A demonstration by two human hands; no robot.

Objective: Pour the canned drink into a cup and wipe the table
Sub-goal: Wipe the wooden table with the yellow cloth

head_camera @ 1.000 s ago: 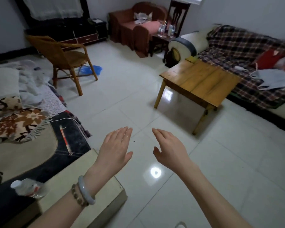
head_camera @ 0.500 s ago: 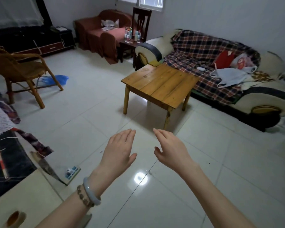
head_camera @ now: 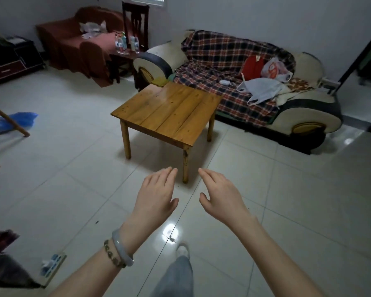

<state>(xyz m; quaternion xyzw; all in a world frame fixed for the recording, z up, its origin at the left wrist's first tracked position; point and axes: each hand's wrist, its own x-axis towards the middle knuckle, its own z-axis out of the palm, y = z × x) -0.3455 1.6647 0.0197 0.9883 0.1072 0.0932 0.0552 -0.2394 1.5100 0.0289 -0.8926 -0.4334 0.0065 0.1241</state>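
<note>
Plaid-covered sofa [head_camera: 227,61] at two o'clock, red armchair [head_camera: 73,46] at eleven, blue bag [head_camera: 19,120] at nine, power strip [head_camera: 51,264] at seven

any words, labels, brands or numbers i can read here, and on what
No text can be read.
Labels on the bottles at the back: too small and blurred.
Orange print on the plastic bag on the sofa: blurred.
</note>
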